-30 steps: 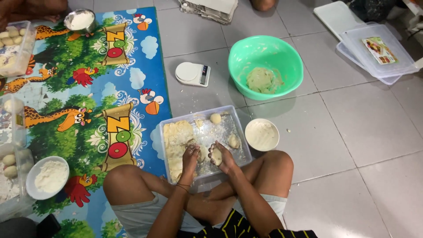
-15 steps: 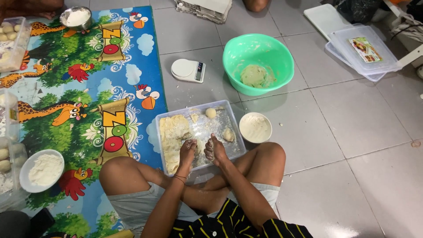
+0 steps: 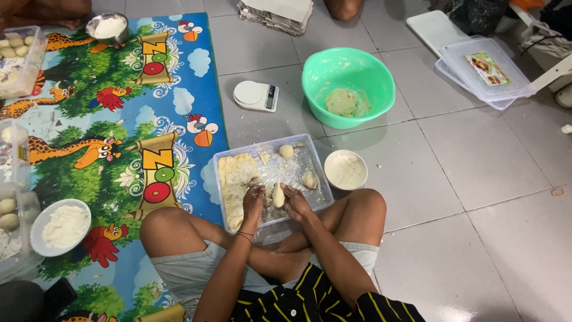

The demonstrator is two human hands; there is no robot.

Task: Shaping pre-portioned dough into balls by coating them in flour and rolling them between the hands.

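Note:
I sit cross-legged on the tiled floor with a clear plastic tray (image 3: 322, 170) between my knees. My left hand (image 3: 253, 200) and my right hand (image 3: 296, 203) press together around a small oval piece of dough (image 3: 278, 195) above the tray's near side. A flat slab of dough (image 3: 237, 179) fills the tray's left part. Two small dough balls lie in it, one at the far edge (image 3: 286, 151) and one at the right (image 3: 310, 179). Flour dusts the tray's bottom.
A white bowl of flour (image 3: 345, 170) stands right of the tray. Beyond are a green bowl with dough (image 3: 348, 86) and a white kitchen scale (image 3: 255, 96). A colourful animal play mat (image 3: 113, 137) lies left, with flour bowls (image 3: 61, 226) and boxes of dough balls (image 3: 15, 53). Clear lidded boxes (image 3: 485, 71) sit far right.
The camera view has shifted slightly. My hands stay over the tray's near side and keep working the small piece of dough between them, which now stands upright between my palms.

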